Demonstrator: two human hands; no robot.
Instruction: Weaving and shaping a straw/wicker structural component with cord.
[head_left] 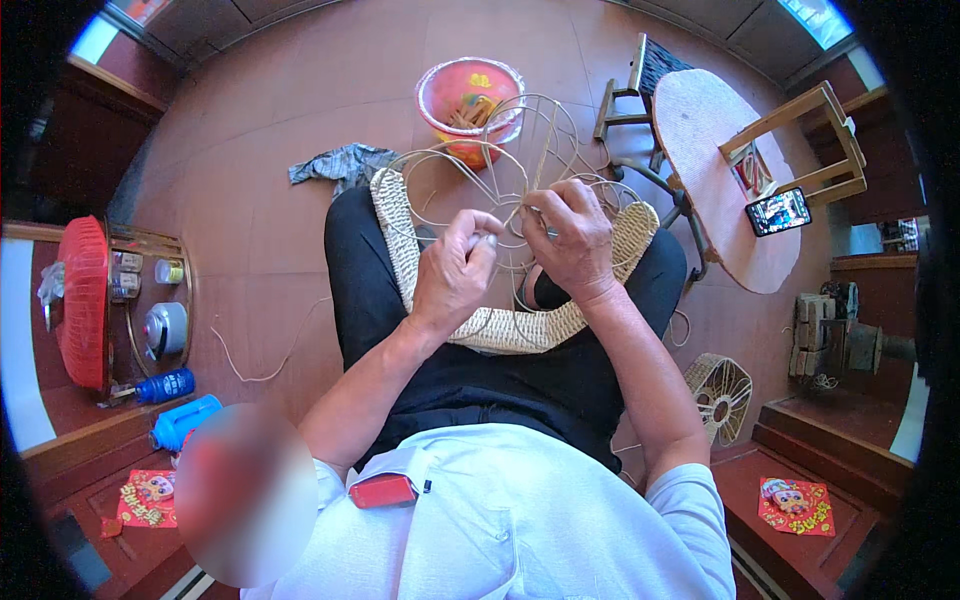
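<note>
Oval table [700, 125] stands on the floor to the right. Curved woven band [530, 332] lies across the lap, open side facing away from the wearer. Looped pale strands [524, 195] spread above the band, crossing between the knees. Red bucket [468, 78] stands just beyond the strands. Right hand [572, 238]: thumb and fingers pinched on the strands near their crossing. Left hand [456, 268]: fingers curled, thumb near forefinger; grip on any strand cannot be determined. Phone [779, 211] rests at the table's edge.
</note>
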